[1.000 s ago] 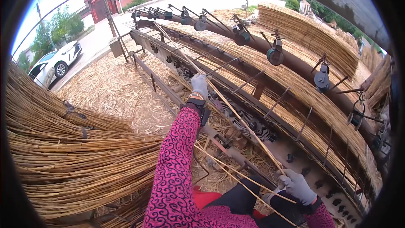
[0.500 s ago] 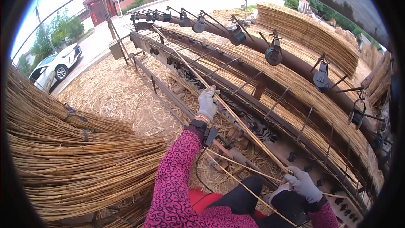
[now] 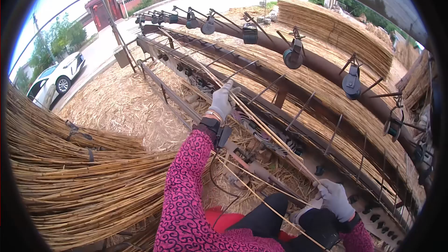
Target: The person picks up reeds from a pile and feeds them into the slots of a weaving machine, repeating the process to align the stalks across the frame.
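Observation:
My left hand (image 3: 222, 100), in a pale grey glove, is closed around long thin reed stalks (image 3: 266, 128) lying lengthwise over the near side of a rusty metal frame (image 3: 261, 94). My right hand (image 3: 334, 198), gloved too, pinches the near end of a stalk beside the frame's near end. Its fingertips are partly hidden. Two more loose stalks (image 3: 261, 198) slant across my lap below. Dark, patterned strips show under the stalks between my hands.
A large reed bundle (image 3: 93, 182) lies at the left. Wire spools (image 3: 293, 55) hang along a rusty pipe above a long reed mat (image 3: 373, 144). A stacked reed pile (image 3: 336, 32) stands behind. Straw litter (image 3: 121, 98) covers the ground; a white car (image 3: 56, 77) is at far left.
My left hand has moved slightly farther along the frame, away from me. Two stalks now show side by side between my hands. My right hand stays nearly in place; the view has shifted slightly.

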{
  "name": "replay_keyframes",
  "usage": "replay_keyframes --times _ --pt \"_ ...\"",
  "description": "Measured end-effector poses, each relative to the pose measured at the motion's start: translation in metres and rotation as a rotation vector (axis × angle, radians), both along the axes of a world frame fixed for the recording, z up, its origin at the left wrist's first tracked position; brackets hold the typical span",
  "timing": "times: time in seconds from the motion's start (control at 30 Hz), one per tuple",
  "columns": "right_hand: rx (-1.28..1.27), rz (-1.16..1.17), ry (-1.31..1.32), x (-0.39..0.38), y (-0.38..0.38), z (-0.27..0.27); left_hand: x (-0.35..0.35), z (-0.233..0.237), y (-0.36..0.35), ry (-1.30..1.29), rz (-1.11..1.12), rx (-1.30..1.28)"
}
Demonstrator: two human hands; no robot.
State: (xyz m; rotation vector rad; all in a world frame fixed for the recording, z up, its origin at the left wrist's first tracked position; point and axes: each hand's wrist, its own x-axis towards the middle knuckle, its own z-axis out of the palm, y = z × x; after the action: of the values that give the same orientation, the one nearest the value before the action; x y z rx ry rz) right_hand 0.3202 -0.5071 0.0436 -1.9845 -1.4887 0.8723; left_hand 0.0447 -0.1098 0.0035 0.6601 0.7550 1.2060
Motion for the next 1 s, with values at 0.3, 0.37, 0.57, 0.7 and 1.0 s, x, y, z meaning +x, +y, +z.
replay_keyframes --times 0.3,0.37,0.57,0.7,1.0 --pt "0.541 -0.196 -0.898 0.059 -0.011 0.045 0.098 0.021 -0.018 -0.211 -0.473 0.049" --pt "0.628 -0.226 -1.081 0.077 -0.018 0.048 0.123 0.018 0.001 -0.224 -0.492 0.094" --pt "0.396 -0.189 -0.833 0.113 -0.092 -0.024 0.151 0.033 -0.076 0.514 -0.458 0.574" --pt "-0.115 -0.148 -0.544 0.156 -0.14 -0.102 0.139 0.003 -0.202 0.593 -1.087 0.548" --pt "-0.613 0.073 -0.411 0.179 -0.13 -0.202 0.178 -0.275 -0.281 0.963 -1.205 0.788"
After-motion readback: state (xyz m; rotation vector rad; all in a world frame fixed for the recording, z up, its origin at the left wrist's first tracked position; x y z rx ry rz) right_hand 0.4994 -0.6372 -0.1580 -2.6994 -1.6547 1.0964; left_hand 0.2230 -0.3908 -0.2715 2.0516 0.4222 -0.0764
